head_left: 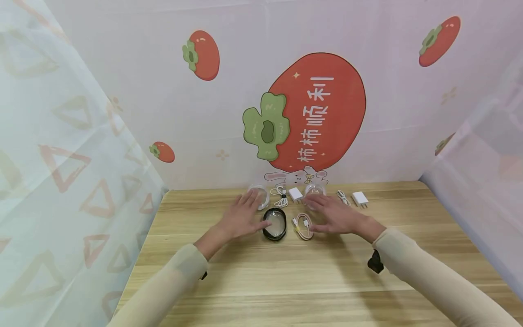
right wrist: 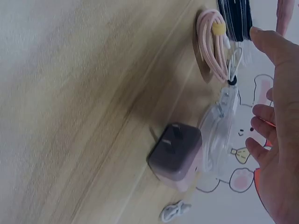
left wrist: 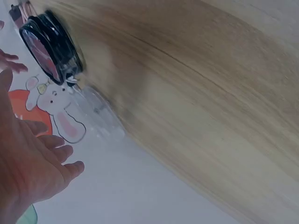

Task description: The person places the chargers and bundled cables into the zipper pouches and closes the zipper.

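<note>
My left hand [head_left: 241, 219] is spread above the table, its fingers over a clear round case [head_left: 265, 200] and its thumb by a black-rimmed round case [head_left: 274, 238]. Fingers extended, my right hand [head_left: 336, 215] hovers beside a second clear round case [head_left: 314, 188] and a coiled pink cable [head_left: 300, 232] with a yellow tie. Both hands hold nothing. Between the clear cases lie a white cable [head_left: 281, 200] with a black tie and a white charger plug [head_left: 295, 194]. In the right wrist view, another charger plug [right wrist: 175, 154] stands nearest the camera, with its prongs showing.
A small white cable [head_left: 343, 197] and a white charger plug [head_left: 360, 198] lie at the right of the back row. The wooden table [head_left: 261, 281] ends at a printed cloth backdrop [head_left: 229, 118]. Cloth sides [head_left: 73, 181] rise at left and right.
</note>
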